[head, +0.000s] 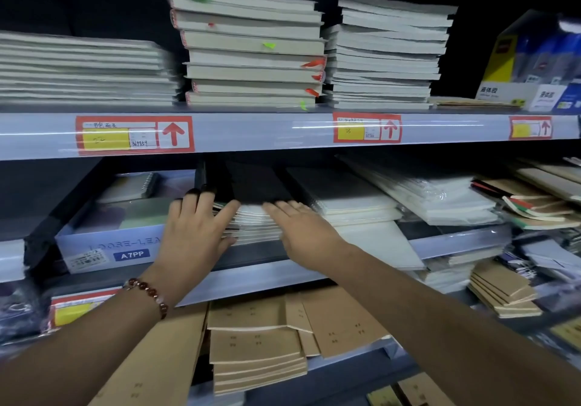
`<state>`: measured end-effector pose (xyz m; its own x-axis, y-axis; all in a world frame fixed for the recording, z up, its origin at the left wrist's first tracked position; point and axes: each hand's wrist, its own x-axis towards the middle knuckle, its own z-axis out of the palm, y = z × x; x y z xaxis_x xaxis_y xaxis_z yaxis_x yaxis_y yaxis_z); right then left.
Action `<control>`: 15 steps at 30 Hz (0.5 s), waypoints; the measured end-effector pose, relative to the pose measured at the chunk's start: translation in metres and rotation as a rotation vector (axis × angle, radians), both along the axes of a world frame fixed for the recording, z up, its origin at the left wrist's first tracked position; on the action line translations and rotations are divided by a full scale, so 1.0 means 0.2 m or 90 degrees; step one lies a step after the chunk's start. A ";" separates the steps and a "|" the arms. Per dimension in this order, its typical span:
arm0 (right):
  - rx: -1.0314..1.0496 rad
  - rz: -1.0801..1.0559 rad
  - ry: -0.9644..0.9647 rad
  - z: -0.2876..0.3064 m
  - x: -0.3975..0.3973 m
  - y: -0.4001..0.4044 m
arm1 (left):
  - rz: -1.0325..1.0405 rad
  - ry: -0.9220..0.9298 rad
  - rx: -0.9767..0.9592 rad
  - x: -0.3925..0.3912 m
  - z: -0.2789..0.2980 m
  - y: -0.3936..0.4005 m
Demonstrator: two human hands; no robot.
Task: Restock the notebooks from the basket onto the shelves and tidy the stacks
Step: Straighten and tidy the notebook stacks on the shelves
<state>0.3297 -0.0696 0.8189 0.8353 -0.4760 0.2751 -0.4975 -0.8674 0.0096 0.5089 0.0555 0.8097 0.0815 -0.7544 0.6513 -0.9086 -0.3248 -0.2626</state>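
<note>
Both hands lie flat with straight fingers. The left hand (191, 229) and right hand (301, 232) press a notebook stack (251, 223) at the middle shelf's (456, 242) front edge.

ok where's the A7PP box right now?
In the head view the A7PP box sits on the middle shelf, left of centre, just left of the left hand and of the black-covered notebook stack that both hands press.

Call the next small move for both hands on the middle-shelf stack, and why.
Probably push inward and back together: the left hand and right hand lie flat against either side of the black-topped stack, whose white page edges look uneven and sit near the shelf lip. Squaring it seems the likely step.
</note>
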 end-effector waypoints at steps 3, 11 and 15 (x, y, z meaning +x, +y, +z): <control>0.032 0.019 -0.080 0.00 -0.13 0.06 | 0.012 0.053 -0.037 -0.07 -0.01 0.02; 0.049 -0.034 -0.148 -0.12 -0.78 -0.01 | -0.159 0.453 -0.002 -0.60 -0.05 -0.02; 0.011 -0.053 -0.145 -0.15 -0.98 -0.14 | -0.162 0.492 0.091 -0.76 -0.06 -0.17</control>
<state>0.1341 -0.0981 0.7883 0.7107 -0.5465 0.4429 -0.5549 -0.8226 -0.1245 0.3563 0.0211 0.7971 0.2828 -0.8815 0.3780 -0.8914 -0.0961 0.4429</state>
